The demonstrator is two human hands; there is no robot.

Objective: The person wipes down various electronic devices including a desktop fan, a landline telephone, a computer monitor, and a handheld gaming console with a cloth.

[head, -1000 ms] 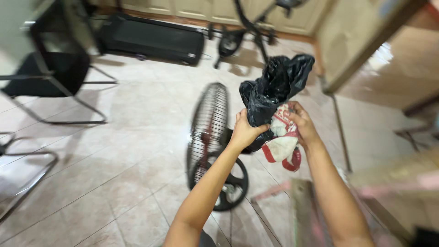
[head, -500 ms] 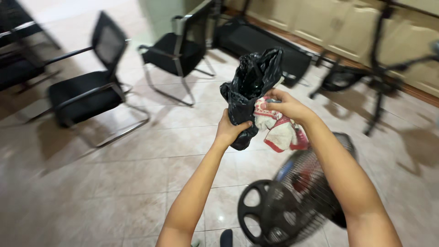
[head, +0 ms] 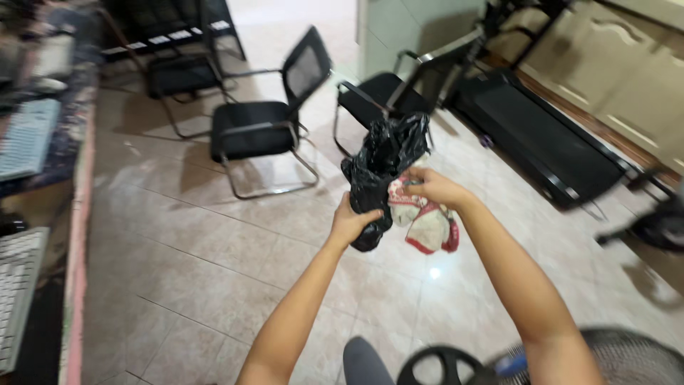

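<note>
My left hand (head: 354,222) grips the lower part of a crumpled black plastic bag (head: 381,160) held up in front of me. My right hand (head: 434,187) pinches a white cloth with red trim (head: 426,221) right beside the bag; the cloth hangs down under that hand. Both hands are close together, above the tiled floor.
Black office chairs (head: 260,125) stand ahead on the beige tiled floor (head: 178,257). A treadmill (head: 541,142) lies at the right. A desk edge with keyboards (head: 25,139) runs along the left. A floor fan's grille and base (head: 570,360) sit at the bottom right.
The view has swung left: the fan has slid to the bottom right corner and chairs and a desk have come into view. Both hands keep their hold on bag and cloth.
</note>
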